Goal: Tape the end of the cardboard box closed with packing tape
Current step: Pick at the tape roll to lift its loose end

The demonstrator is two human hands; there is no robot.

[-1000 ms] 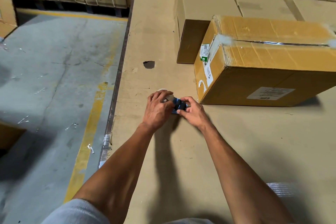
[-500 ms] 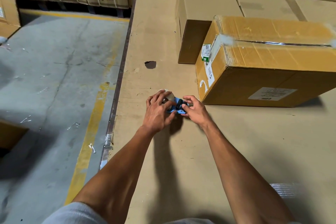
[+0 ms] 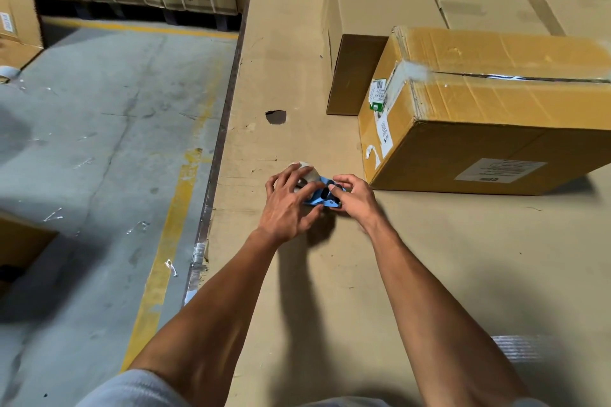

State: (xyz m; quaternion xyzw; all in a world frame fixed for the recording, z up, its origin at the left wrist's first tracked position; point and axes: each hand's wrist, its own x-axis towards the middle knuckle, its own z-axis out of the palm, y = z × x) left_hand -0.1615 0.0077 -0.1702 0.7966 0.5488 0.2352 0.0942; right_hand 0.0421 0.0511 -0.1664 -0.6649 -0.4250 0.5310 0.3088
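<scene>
Little has changed over the last second: both hands remain curled around the blue plastic tape dispenser [image 3: 322,196] with its pale tape roll [image 3: 305,172], so taping has not begun. The left hand [image 3: 287,205] cups the roll; the right hand [image 3: 355,200] pinches the dispenser's front, fingers closed, forearms outstretched over the brown cardboard-covered counter [image 3: 429,274]. Just beyond lies the large yellowish cardboard box [image 3: 489,129], its labelled end facing the hands.
</scene>
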